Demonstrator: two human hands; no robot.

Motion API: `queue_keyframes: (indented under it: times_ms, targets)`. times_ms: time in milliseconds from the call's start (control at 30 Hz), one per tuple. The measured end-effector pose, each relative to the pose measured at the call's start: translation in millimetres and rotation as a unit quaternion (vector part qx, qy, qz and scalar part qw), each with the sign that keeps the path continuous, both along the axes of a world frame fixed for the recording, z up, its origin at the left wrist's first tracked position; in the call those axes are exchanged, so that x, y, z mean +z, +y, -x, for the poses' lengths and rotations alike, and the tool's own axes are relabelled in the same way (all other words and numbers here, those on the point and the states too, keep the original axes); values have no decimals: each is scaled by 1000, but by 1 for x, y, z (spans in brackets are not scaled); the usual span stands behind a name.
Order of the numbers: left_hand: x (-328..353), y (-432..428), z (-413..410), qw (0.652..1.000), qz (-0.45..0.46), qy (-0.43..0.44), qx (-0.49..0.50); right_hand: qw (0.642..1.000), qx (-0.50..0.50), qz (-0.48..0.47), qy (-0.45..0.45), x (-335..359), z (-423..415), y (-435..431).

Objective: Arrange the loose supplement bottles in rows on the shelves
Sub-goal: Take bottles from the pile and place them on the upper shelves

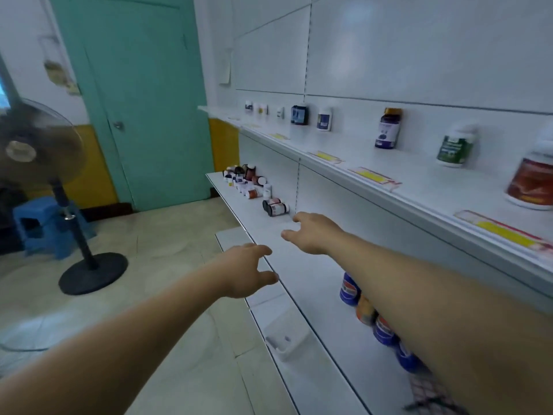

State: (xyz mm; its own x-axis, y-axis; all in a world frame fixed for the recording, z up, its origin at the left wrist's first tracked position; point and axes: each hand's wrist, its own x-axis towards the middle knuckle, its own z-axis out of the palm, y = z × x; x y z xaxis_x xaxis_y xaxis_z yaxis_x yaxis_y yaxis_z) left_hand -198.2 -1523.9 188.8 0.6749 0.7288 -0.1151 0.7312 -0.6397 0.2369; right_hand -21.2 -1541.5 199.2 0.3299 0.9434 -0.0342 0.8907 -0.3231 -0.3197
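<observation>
Bottles (250,182), small and mixed, heaped loose at the far end of the middle shelf (299,265), red, white and dark labels jumbled together. Two dark ones (276,206) lying on their sides, white caps pointing right, just ahead of the right hand (314,233). Right hand out over the shelf, fingers (300,218) spread and curled, gripping nothing. Left hand (247,269) lower, near the shelf's front edge, fingers loosely apart, also bare. Upper shelf (419,178) carrying spaced upright bottles: purple (388,129), green (456,145), red (532,181). Blue and orange bottles (363,310) lined up beneath the right forearm. Blurred throughout.
</observation>
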Motion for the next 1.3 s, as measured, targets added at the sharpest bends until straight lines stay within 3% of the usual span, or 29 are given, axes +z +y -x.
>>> queue_keyframes:
  times_ms: [267,567,833,1100,1300]
  targets:
    - [-5,203,-22,999,24,13,-38,998,-51,20,41,-21,-29,174]
    - [-80,435,-85,991,89,52,-80,987,-119,23,108,-90,-92,392]
    - [-100,630,-131,978,114,91,-149,972,-189,61,125,-118,-129,540]
    - [-157,799,-207,939,133,125,-292,913,-364,34,183,-176,-146,646]
    - [-191,868,-256,907,148,144,-366,862,-468,43,193,-213,-150,691]
